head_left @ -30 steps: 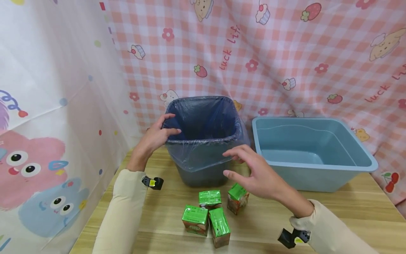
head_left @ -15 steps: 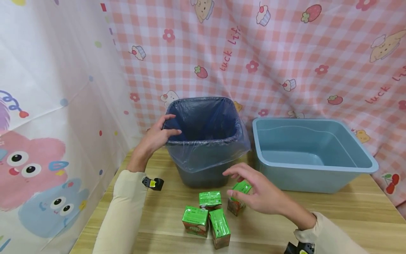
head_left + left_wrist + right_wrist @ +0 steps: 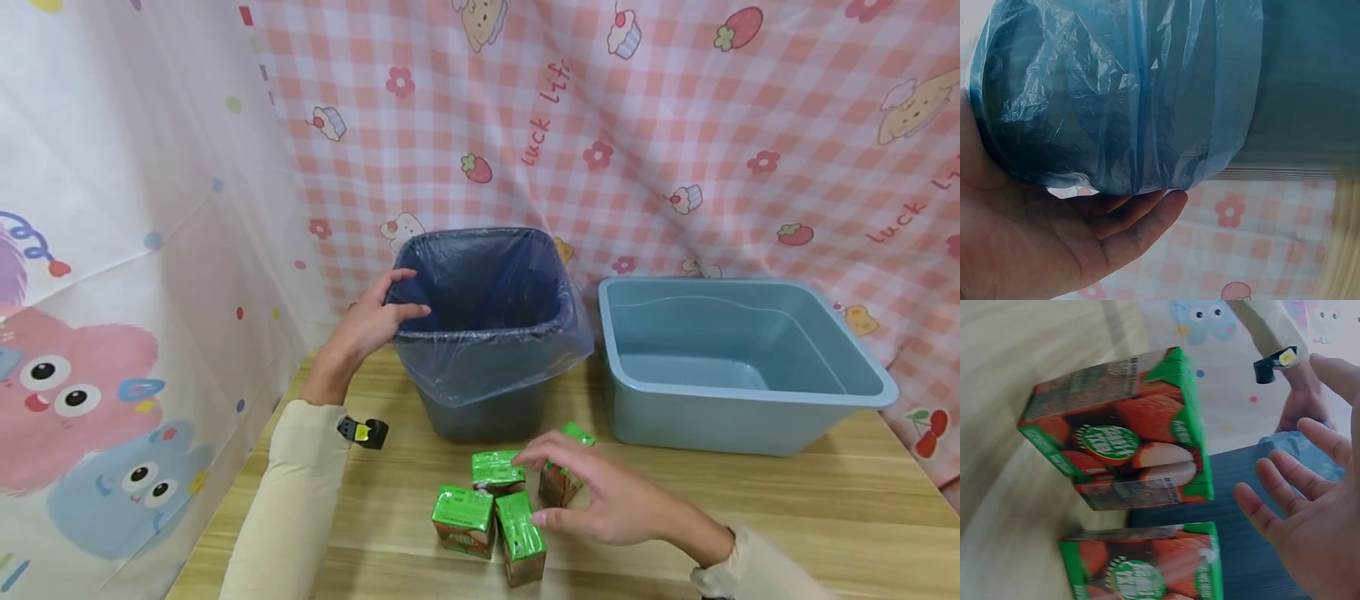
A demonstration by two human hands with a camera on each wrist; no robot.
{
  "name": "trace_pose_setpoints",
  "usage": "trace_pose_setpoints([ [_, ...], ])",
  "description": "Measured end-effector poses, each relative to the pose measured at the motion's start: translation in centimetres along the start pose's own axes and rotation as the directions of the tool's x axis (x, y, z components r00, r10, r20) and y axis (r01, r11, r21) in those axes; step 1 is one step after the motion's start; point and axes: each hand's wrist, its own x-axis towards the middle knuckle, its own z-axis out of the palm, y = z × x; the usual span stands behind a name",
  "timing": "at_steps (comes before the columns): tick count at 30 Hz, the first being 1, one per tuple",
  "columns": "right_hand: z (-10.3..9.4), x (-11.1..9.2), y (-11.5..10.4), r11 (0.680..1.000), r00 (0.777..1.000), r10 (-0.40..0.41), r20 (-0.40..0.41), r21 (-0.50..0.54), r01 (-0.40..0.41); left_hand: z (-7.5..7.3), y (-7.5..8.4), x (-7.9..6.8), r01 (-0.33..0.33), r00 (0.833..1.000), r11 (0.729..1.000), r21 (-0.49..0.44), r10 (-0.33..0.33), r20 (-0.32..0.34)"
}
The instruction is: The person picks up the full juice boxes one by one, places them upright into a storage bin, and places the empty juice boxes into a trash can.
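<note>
My left hand (image 3: pixel 366 321) holds the left rim of a dark trash bin (image 3: pixel 480 421) lined with a thin blue plastic bag (image 3: pixel 480 367). The thumb lies over the rim; in the left wrist view, fingers (image 3: pixel 1141 231) rest against the outside of the bag. Several small juice boxes with green tops stand in front of the bin: a left one (image 3: pixel 463 521), a front one (image 3: pixel 521 537), a back one (image 3: pixel 497 471) and a right one partly hidden by my right hand (image 3: pixel 607 496). That hand hovers over them with spread fingers, holding nothing. The right wrist view shows a juice box (image 3: pixel 1116 425) beside its fingers.
A light blue plastic tub (image 3: pixel 742 417) stands right of the bin on the wooden table (image 3: pixel 390 517). A pink checked cloth (image 3: pixel 450 125) hangs behind, and a white printed cloth (image 3: pixel 187 250) hangs at the left.
My right hand has moved down and toward me, from beside the bin's front to over the juice boxes. The left hand stays on the bin's rim.
</note>
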Motion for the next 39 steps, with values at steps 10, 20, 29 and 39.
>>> trace_pose_setpoints([
  [10, 1.7, -0.4, 1.0, 0.999, 0.999, -0.007, 0.050, 0.054, 0.004, 0.0, 0.0, 0.0, -0.007, 1.000, 1.000, 0.000, 0.007, 0.001],
  [20, 3.0, -0.7, 1.2, 0.998, 0.996, 0.058, 0.067, -0.006, -0.057, 0.1, 0.0, 0.0, -0.008, 1.000, 1.000, -0.007, 0.008, -0.001],
  [29, 4.5, -1.2, 1.8, 0.990, 0.978, 0.144, 0.153, -0.029, -0.141, 0.0, -0.1, 0.0, -0.004, 1.000, 1.000, -0.008, 0.004, -0.002],
  [39, 6.1, -1.8, 2.5, 0.983, 0.974, 0.181, 0.139, 0.010, -0.184, 0.0, 0.0, -0.1, -0.005, 1.000, 1.000, -0.006, 0.005, 0.002],
])
